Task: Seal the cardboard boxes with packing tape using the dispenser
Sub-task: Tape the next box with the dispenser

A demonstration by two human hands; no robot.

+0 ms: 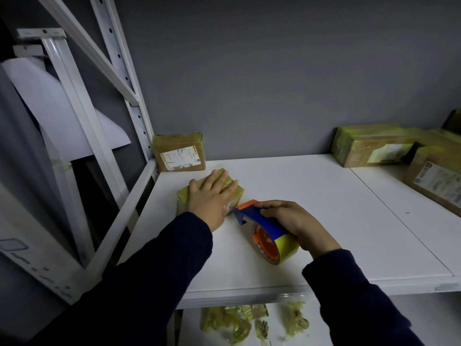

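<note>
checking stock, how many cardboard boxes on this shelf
4: small box under the left hand, labelled box back left, long box back right, edge box far right; more may hide behind.

head cam | worn, looks forward and down | near, over white shelf | single view

left hand flat on box, right hand holding dispenser (blue)

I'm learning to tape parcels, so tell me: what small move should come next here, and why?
Probably press the front of the dispenser against the small box and pull tape along it. The right hand grips the dispenser with its orange tip at the box's near corner, and the left hand lies flat on top, pinning the box.
</note>
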